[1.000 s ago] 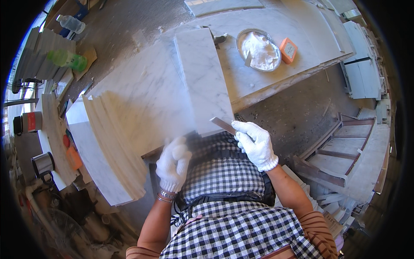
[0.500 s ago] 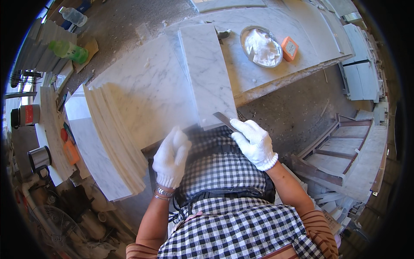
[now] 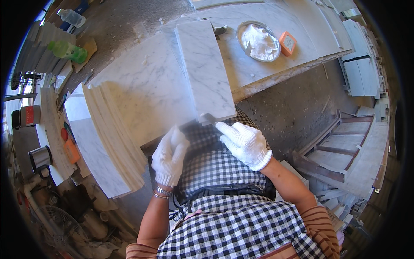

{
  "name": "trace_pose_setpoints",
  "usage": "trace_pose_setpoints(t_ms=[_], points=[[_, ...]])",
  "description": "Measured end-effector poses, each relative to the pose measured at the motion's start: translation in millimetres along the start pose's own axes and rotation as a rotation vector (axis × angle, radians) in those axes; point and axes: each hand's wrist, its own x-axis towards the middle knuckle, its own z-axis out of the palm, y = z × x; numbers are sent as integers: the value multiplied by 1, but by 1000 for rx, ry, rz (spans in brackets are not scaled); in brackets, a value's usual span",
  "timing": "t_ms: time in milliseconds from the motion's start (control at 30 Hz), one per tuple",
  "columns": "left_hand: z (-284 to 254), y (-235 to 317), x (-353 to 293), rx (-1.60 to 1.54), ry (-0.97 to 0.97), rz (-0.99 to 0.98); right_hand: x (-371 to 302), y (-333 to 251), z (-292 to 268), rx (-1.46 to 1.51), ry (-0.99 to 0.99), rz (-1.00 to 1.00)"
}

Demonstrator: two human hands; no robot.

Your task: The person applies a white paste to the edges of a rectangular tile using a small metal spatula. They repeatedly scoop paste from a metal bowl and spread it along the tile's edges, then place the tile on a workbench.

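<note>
My right hand [image 3: 245,144], in a white knitted glove, is closed on a flat metal putty knife [image 3: 209,118]. The blade lies at the near left corner of a long grey-veined marble slab [image 3: 206,69]; I cannot tell if it touches the edge. This slab lies over the worktop and juts toward me at its near end. My left hand [image 3: 170,157], also gloved, is in front of the checked apron [image 3: 220,170], left of the blade. Its fingers are curled together, and what they hold, if anything, is hidden.
A bowl of white paste [image 3: 258,41] stands beside an orange box [image 3: 287,43] on the marble worktop [image 3: 142,90]. At the left leans a stack of marble slabs [image 3: 108,142]. A wooden frame [image 3: 336,149] is at the right; bottles [image 3: 67,52] stand at far left.
My right hand has moved left, and the putty knife's blade has swung from the slab's near right side to its near left corner. My left hand has barely moved.
</note>
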Motion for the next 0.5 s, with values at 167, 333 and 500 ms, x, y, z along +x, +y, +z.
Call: trace_pose_setpoints(t_ms=[167, 333, 500], points=[[-1, 3, 0, 37, -14, -40, 5, 4, -3, 24, 27, -15], [-2, 8, 0, 25, -62, -66, 8, 6, -10, 0, -29, -42], [-3, 12, 0, 19, -92, -93, 12, 9, -16, -2, -44, -51]])
